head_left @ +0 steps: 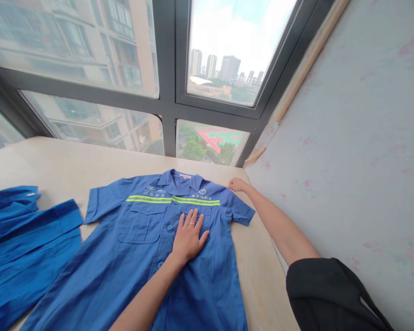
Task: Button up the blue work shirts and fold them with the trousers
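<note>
A blue short-sleeved work shirt (124,257) with a yellow-green reflective stripe lies spread flat, front up, on a pale table (55,165). My left hand (189,236) rests flat on the shirt's chest beside the button line, fingers stretched out, a ring on one finger. My right hand (237,185) reaches to the shirt's right shoulder seam and its fingers pinch the fabric there. A black sleeve covers my right upper arm.
More blue garments (20,243) lie piled at the table's left edge. A large window with dark frames (169,105) stands behind the table. A pale wall (348,138) runs along the right side, close to the table edge.
</note>
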### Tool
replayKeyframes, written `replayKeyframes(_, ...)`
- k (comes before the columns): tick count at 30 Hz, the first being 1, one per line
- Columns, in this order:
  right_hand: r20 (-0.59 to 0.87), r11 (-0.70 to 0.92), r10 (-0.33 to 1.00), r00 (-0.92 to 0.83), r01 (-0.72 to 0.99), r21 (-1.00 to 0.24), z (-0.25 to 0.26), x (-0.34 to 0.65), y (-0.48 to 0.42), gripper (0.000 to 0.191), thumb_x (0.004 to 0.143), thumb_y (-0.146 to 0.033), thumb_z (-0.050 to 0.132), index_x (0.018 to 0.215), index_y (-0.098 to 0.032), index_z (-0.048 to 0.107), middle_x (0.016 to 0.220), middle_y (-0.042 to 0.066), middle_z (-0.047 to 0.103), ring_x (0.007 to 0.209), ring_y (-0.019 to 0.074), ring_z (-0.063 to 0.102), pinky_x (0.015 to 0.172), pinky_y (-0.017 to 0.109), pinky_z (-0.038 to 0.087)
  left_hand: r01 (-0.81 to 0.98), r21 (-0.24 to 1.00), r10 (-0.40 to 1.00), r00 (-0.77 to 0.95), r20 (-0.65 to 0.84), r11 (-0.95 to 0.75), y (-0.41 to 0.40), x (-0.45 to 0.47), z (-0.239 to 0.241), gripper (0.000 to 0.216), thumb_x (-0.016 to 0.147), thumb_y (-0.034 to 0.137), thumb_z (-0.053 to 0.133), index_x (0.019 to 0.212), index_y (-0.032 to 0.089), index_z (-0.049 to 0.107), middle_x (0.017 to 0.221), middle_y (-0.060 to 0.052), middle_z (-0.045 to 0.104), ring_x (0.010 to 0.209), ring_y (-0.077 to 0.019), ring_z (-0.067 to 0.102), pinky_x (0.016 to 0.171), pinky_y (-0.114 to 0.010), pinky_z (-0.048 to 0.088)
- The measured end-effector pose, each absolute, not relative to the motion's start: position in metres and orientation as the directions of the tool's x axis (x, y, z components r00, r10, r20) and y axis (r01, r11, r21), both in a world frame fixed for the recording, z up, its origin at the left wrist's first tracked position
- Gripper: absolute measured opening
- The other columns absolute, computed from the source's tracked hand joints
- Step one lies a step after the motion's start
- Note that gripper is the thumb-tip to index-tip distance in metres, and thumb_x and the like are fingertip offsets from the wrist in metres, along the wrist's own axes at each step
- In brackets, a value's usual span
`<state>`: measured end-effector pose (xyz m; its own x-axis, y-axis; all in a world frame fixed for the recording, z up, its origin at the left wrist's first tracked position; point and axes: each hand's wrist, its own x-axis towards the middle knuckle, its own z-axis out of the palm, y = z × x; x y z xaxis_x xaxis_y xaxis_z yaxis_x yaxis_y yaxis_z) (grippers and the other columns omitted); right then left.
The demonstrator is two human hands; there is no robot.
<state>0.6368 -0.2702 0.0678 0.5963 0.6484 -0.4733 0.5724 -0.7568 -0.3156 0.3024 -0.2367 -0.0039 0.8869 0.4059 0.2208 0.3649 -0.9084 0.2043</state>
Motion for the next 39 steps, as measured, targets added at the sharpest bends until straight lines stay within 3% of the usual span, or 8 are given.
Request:
replayKeyframes(5, -0.494, -0.789, 0.612, 0.618, 0.515, -0.334, 0.070, 0.634, -0.289, 0.036, 0.088, -0.049, 0.064, 0.083, -0.013, 0.065, 0.084, 0.008, 0.072, 0.078, 0.0181, 0.070, 0.071, 0.031, 0.054, 0.361, 0.221, 0.405, 0.889, 0.211, -0.906, -0.236, 0.303, -0.005, 0.062, 0.096, 0.055, 0.033, 0.146, 0.021, 0.046, 0.156, -0.011, 0.036, 0.146, -0.0289, 0.028, 0.120, -0.051, 0.018)
replayKeyframes(12, -0.615, -0.868, 0.475, 0.629, 0.450, -0.211, 0.072, 0.631, -0.340, 0.047, 0.048, -0.043, 0.094, 0.066, -0.013, 0.063, 0.066, 0.008, 0.068, 0.074, 0.0286, 0.071, 0.072, 0.042, 0.054, 0.348, 0.248, 0.392, 0.907, 0.152, -0.904, -0.234, 0.304, -0.005, 0.076, 0.090, 0.066, 0.037, 0.150, 0.019, 0.039, 0.158, -0.013, 0.030, 0.149, -0.0311, 0.021, 0.121, -0.053, 0.010)
replayKeyframes(14, -0.608, -0.883, 0.451, 0.654, 0.425, -0.198, 0.069, 0.626, -0.350, 0.045, 0.050, -0.040, 0.094, 0.068, -0.011, 0.064, 0.069, 0.009, 0.068, 0.075, 0.0288, 0.070, 0.072, 0.042, 0.054, 0.346, 0.257, 0.386, 0.915, 0.122, -0.902, -0.234, 0.304, -0.002, 0.081, 0.087, 0.069, 0.038, 0.151, 0.019, 0.037, 0.159, -0.014, 0.028, 0.149, -0.0318, 0.018, 0.121, -0.054, 0.008)
replayKeyframes(20, -0.471, -0.901, 0.433, 0.769, 0.357, -0.247, 0.060, 0.615, -0.360, 0.027, 0.093, -0.036, 0.063, 0.107, -0.014, 0.064, 0.106, 0.006, 0.067, 0.093, 0.0184, 0.066, 0.083, 0.039, 0.056, 0.338, 0.282, 0.356, 0.934, 0.015, -0.898, -0.230, 0.305, 0.009, 0.085, 0.084, 0.075, 0.040, 0.152, 0.023, 0.034, 0.161, -0.013, 0.022, 0.150, -0.0332, 0.014, 0.119, -0.056, 0.006)
replayKeyframes(24, -0.350, -0.881, 0.450, 0.822, 0.344, -0.324, 0.065, 0.619, -0.365, 0.026, 0.093, -0.035, 0.062, 0.108, -0.014, 0.064, 0.110, 0.007, 0.066, 0.095, 0.0185, 0.066, 0.084, 0.038, 0.055, 0.323, 0.269, 0.327, 0.945, -0.030, -0.908, -0.226, 0.305, 0.012, 0.089, 0.080, 0.080, 0.041, 0.151, 0.025, 0.037, 0.161, -0.014, 0.020, 0.150, -0.0337, 0.014, 0.119, -0.054, 0.007)
replayKeyframes(30, -0.260, -0.843, 0.391, 0.883, 0.231, -0.486, 0.075, 0.621, -0.377, 0.018, 0.081, -0.029, 0.076, 0.082, -0.012, 0.067, 0.075, 0.009, 0.070, 0.071, 0.0188, 0.069, 0.064, 0.027, 0.051, 0.309, 0.233, 0.306, 0.951, -0.051, -0.922, -0.224, 0.301, 0.015, 0.094, 0.080, 0.082, 0.037, 0.153, 0.023, 0.032, 0.162, -0.015, 0.017, 0.151, -0.0323, 0.010, 0.119, -0.053, 0.005)
replayKeyframes(33, -0.262, -0.802, 0.337, 0.905, 0.130, -0.583, 0.078, 0.618, -0.378, 0.018, 0.088, -0.030, 0.069, 0.089, -0.012, 0.066, 0.082, 0.006, 0.069, 0.070, 0.0148, 0.066, 0.063, 0.026, 0.052, 0.332, 0.222, 0.316, 0.943, -0.105, -0.917, -0.227, 0.307, 0.025, 0.099, 0.075, 0.083, 0.043, 0.152, 0.021, 0.035, 0.161, -0.018, 0.020, 0.149, -0.0368, 0.014, 0.117, -0.058, 0.010)
replayKeyframes(39, -0.479, -0.678, 0.304, 0.823, -0.166, -0.716, 0.076, 0.609, -0.375, 0.026, 0.097, -0.037, 0.057, 0.108, -0.013, 0.061, 0.094, 0.003, 0.066, 0.074, 0.0124, 0.064, 0.066, 0.029, 0.056, 0.326, 0.131, 0.339, 0.936, 0.094, -0.936, -0.263, 0.341, 0.045, 0.056, 0.092, 0.059, 0.042, 0.120, 0.015, 0.063, 0.142, -0.021, 0.050, 0.140, -0.0356, 0.034, 0.114, -0.056, 0.022)
